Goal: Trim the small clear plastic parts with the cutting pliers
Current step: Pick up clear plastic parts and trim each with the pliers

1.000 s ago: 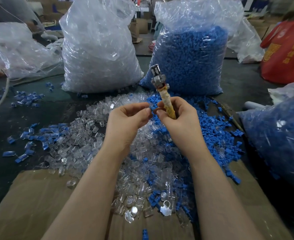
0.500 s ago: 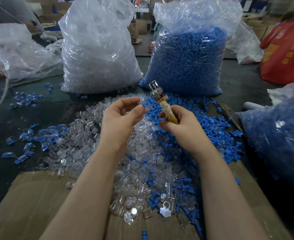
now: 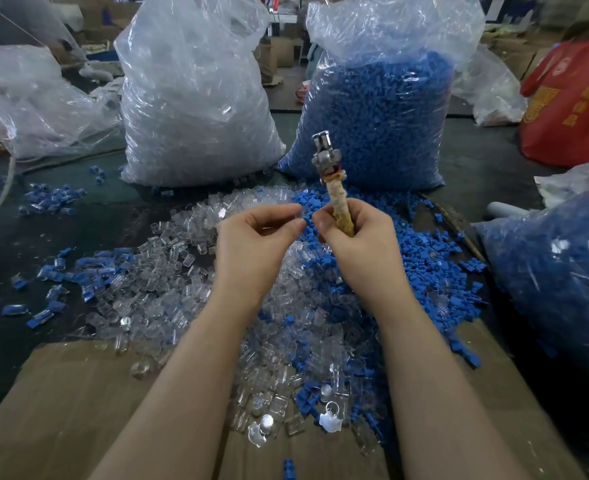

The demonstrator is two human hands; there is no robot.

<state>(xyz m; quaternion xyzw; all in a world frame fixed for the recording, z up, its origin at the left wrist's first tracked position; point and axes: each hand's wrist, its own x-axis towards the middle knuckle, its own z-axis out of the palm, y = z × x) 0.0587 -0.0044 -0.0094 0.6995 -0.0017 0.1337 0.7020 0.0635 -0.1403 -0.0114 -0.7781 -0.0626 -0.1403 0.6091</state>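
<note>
The left hand (image 3: 255,251) has its thumb and first finger curled toward each other, tips close, as if pinching something tiny. A small clear part may be there, but it is too see-through to tell. The right hand (image 3: 355,240) has its fingers wrapped tight around the handle of the cutting pliers (image 3: 333,183). The handle is bound in yellowish tape (it looks worn), and the shiny metal head points straight up, above both hands. The two hands are close together, fingertips almost touching.

Under the hands lies a big heap of clear plastic parts (image 3: 168,271) in the middle of the worktop (image 3: 43,216), reaching toward its near edge. Blue plastic parts (image 3: 424,258) lie mixed in on the right side. A sheet of brown cardboard (image 3: 61,410) covers the near edge.

At the far edge stands a bag of clear parts (image 3: 196,98), and just beside it a bag of blue parts (image 3: 376,109). Another blue-filled bag (image 3: 556,271) sits at the right edge, and a red bag (image 3: 573,98) in the far right corner.
</note>
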